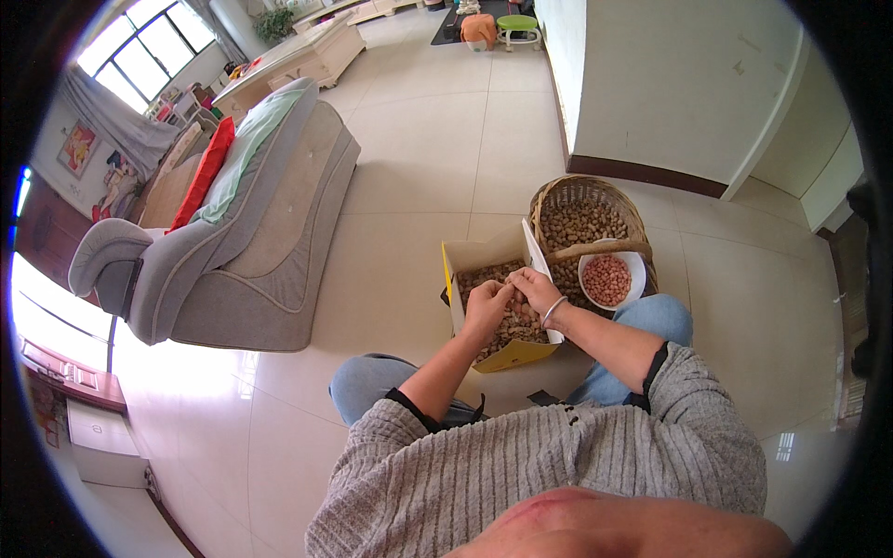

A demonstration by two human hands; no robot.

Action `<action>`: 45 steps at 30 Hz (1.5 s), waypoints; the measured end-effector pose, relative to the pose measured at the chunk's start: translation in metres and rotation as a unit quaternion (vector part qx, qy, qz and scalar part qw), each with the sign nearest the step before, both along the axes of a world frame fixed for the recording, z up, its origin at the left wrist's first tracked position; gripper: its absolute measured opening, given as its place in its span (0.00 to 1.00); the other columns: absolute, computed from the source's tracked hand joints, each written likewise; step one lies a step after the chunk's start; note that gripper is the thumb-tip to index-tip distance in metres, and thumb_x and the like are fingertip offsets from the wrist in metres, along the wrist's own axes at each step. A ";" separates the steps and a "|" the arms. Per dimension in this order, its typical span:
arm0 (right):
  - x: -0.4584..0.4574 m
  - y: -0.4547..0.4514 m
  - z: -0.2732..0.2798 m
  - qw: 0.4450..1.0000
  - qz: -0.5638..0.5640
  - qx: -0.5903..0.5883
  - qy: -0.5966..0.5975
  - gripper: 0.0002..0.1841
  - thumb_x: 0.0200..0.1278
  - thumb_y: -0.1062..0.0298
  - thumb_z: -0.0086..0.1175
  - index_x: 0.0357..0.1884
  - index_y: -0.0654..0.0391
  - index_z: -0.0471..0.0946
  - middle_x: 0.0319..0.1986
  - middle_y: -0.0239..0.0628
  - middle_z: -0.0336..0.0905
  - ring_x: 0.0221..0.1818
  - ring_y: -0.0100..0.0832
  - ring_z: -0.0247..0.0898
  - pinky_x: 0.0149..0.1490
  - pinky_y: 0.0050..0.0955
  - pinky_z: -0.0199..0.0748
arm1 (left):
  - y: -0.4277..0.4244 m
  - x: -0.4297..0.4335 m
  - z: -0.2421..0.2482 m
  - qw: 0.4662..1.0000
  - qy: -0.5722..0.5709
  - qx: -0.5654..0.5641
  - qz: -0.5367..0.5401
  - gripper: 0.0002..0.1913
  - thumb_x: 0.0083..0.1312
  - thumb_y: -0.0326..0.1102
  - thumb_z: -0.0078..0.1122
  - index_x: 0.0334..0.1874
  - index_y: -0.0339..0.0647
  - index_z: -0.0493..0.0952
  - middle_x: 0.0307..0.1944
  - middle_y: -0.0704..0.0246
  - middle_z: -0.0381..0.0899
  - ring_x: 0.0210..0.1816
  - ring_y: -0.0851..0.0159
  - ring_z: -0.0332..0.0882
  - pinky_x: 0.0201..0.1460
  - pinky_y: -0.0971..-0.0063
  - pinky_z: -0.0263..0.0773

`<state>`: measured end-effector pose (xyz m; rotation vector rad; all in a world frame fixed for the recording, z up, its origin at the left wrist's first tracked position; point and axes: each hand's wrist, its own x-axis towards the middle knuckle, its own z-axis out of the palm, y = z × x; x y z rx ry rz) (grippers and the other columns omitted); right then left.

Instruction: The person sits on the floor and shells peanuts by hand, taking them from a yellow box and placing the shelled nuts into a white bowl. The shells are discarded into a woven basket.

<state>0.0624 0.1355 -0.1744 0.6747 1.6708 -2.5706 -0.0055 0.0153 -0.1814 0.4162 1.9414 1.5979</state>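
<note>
Over an open cardboard box [481,254], my left hand [486,307] and my right hand [536,291] meet at the fingertips. Both pinch what looks like a peanut, mostly hidden by the fingers. Broken peanut shells [516,329] fill the lower part of the box, below my hands. Just right of the box stands a wicker basket [589,184] holding unshelled peanuts [579,222]. A white bowl [638,270] with pink shelled kernels [605,280] rests at the basket's near side, by its handle [600,248]. My right wrist wears a silver bangle [554,310].
My bent knees [370,383] flank the box. A grey sofa [279,265] with a red cushion [209,174] stands to the left on the tiled floor [411,160]. A wall corner [573,139] rises behind the basket. Farther off is a green stool [518,24].
</note>
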 end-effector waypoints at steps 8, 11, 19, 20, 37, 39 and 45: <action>0.000 0.001 -0.002 0.999 0.042 0.033 0.008 0.11 0.65 0.58 0.48 0.35 0.56 0.69 0.19 0.29 0.67 0.17 0.20 0.64 0.18 0.20 0.63 | -0.006 -0.001 0.011 0.992 -0.110 0.057 -0.014 0.09 0.62 0.35 0.51 0.27 0.36 0.73 0.18 0.73 0.70 0.15 0.77 0.63 0.15 0.82 0.57; 0.002 0.000 0.001 0.997 0.046 0.056 0.005 0.11 0.65 0.59 0.48 0.34 0.57 0.69 0.21 0.29 0.68 0.20 0.19 0.65 0.21 0.20 0.65 | -0.004 -0.002 0.004 1.000 0.010 0.024 -0.012 0.10 0.61 0.34 0.50 0.26 0.35 0.74 0.17 0.72 0.71 0.15 0.76 0.64 0.16 0.81 0.59; 0.004 -0.006 0.000 0.991 0.028 0.133 0.009 0.09 0.65 0.63 0.47 0.34 0.59 0.68 0.25 0.29 0.69 0.26 0.18 0.65 0.28 0.20 0.67 | -0.005 -0.001 -0.001 0.986 0.147 -0.082 -0.008 0.12 0.60 0.34 0.52 0.24 0.32 0.75 0.15 0.72 0.70 0.18 0.76 0.64 0.20 0.77 0.62; 0.004 -0.006 0.000 0.990 0.028 0.139 0.018 0.09 0.65 0.63 0.47 0.34 0.59 0.69 0.26 0.29 0.69 0.26 0.18 0.64 0.29 0.20 0.67 | -0.005 0.000 -0.001 0.983 0.159 -0.087 -0.007 0.12 0.60 0.34 0.52 0.24 0.32 0.75 0.15 0.72 0.69 0.19 0.76 0.64 0.20 0.76 0.62; -0.003 0.000 0.006 0.997 -0.009 0.063 0.035 0.09 0.65 0.64 0.48 0.38 0.59 0.68 0.15 0.31 0.69 0.12 0.21 0.64 0.15 0.20 0.58 | -0.001 -0.003 -0.002 0.991 0.059 -0.014 0.117 0.09 0.59 0.33 0.55 0.30 0.31 0.76 0.23 0.69 0.75 0.22 0.73 0.69 0.26 0.77 0.66; -0.003 0.002 0.006 0.996 -0.013 0.084 0.023 0.09 0.64 0.64 0.48 0.38 0.59 0.68 0.14 0.30 0.69 0.12 0.21 0.63 0.15 0.20 0.58 | -0.004 -0.007 -0.001 0.993 0.004 -0.022 0.116 0.11 0.61 0.36 0.54 0.33 0.32 0.76 0.27 0.68 0.76 0.22 0.73 0.69 0.25 0.76 0.66; -0.003 -0.003 -0.004 0.950 0.027 0.312 0.018 0.11 0.61 0.62 0.53 0.32 0.60 0.71 0.19 0.36 0.75 0.19 0.24 0.71 0.23 0.25 0.68 | -0.003 -0.001 0.007 0.976 -0.214 0.029 0.023 0.15 0.67 0.46 0.44 0.33 0.41 0.74 0.20 0.75 0.68 0.17 0.76 0.58 0.17 0.82 0.53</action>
